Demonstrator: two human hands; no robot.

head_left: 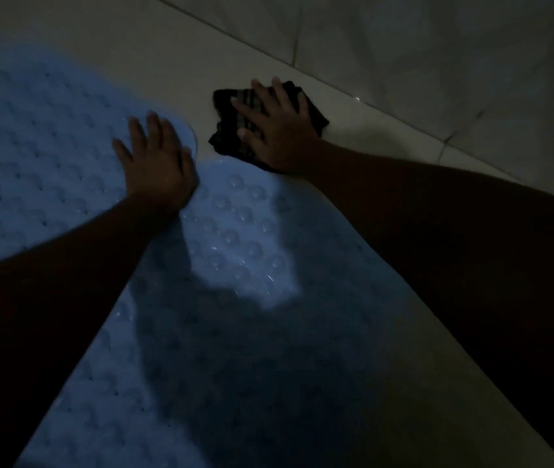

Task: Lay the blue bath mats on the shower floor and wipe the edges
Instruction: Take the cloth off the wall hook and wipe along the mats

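- At the bottom of the frame lies one blue bath mat (252, 251). It runs from the lower left up to the middle. It has round bumps all over, and dark shadows fall across it.
- Two bare arms reach up from the lower corners, one on each side of this mat.
- A second blue mat (32, 146) fills the left side of the frame. Its round end sits just beside the top of the first mat.
- The left hand (157, 160) lies flat on that round end, near the middle of the frame. Its fingers are straight and spread out.
- The right hand (275, 130) is a bit higher and to the right. It presses flat on a dark striped cloth (226, 99), fingers spread wide.
- The cloth is bunched up on the pale floor (167, 55), touching the top edge of the first mat.
- Behind the cloth, in the upper right, a tiled wall (437, 62) meets the floor.
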